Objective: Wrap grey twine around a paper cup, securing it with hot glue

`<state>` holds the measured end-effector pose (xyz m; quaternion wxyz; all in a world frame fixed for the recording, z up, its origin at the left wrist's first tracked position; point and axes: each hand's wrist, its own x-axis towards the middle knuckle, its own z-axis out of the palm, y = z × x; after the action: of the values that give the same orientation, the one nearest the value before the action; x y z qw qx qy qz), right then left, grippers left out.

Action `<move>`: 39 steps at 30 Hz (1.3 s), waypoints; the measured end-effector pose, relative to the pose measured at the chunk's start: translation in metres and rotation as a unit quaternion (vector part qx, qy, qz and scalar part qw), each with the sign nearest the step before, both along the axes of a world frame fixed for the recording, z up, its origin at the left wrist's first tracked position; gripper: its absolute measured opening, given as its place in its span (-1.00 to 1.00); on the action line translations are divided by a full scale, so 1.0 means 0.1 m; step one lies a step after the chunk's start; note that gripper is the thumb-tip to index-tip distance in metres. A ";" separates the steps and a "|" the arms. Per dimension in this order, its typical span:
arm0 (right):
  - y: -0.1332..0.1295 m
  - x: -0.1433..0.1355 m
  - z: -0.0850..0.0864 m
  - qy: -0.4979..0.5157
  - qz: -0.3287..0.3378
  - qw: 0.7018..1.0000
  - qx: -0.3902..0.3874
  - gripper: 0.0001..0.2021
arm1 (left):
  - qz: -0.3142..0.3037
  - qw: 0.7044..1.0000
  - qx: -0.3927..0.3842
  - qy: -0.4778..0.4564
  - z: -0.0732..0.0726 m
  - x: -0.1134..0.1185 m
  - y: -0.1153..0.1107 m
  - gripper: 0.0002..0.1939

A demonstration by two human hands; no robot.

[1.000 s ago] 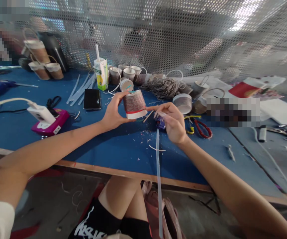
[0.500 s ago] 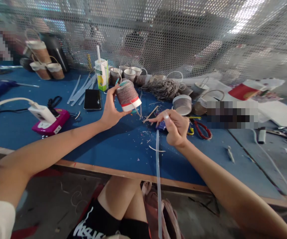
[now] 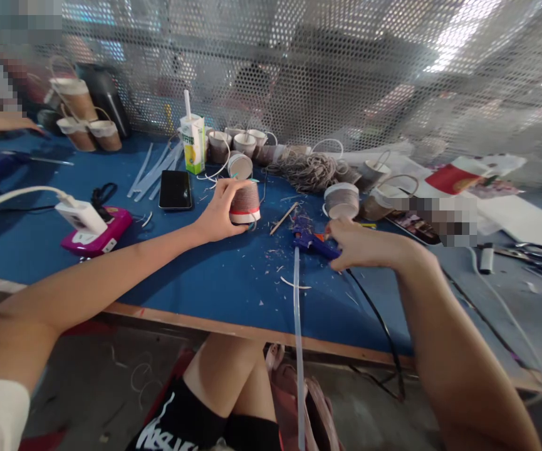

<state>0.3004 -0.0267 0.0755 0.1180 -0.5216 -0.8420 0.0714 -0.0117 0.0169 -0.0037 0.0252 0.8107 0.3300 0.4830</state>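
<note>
My left hand point(image 3: 224, 210) is closed around a paper cup point(image 3: 245, 198) wound with grey-brown twine, its thumb low and its fingers over the top. A red band and a white rim show at the cup's lower end. To the right, my right hand point(image 3: 353, 244) has its fingers round the handle of a blue glue gun point(image 3: 307, 239) lying on the table. A long clear glue stick point(image 3: 298, 338) runs from the gun over the table's front edge. Between cup and gun lies a thin wooden stick point(image 3: 284, 218).
Twine-wrapped cups point(image 3: 244, 143) and a heap of twine point(image 3: 306, 168) line the back by a perforated metal screen point(image 3: 275, 75). A drink carton point(image 3: 192, 145), a phone point(image 3: 175, 190) and a pink power strip point(image 3: 96, 232) stand left. Another person's hand point(image 3: 2, 123) reaches in far left.
My left hand has lowered the wrapped cup towards the table. My right hand has moved right and closed on the glue gun's handle. Another person's hand has appeared at the far left.
</note>
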 end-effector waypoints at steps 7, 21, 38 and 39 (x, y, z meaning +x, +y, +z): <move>-0.28 -0.75 0.08 -0.304 -0.114 0.946 0.010 -0.65 | 0.026 0.998 0.050 0.010 0.01 -0.05 0.02 -0.18; -0.09 -0.49 -0.14 0.262 0.129 0.943 0.161 -0.79 | 0.061 0.996 0.034 -0.057 0.05 -0.12 0.06 -0.19; -0.27 -0.90 -0.24 0.431 -0.070 0.891 -0.125 -0.68 | 0.075 0.996 0.026 -0.051 0.09 -0.02 -0.05 -0.19; -0.27 -0.90 -0.24 0.427 -0.077 0.892 -0.126 -0.67 | 0.076 0.996 0.027 -0.049 0.09 -0.02 -0.05 -0.19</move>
<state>0.2107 -0.0534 0.0511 0.4045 -0.5141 -0.6516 0.3839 -0.0138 0.0121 0.0050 -0.0175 0.7590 0.3761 0.5312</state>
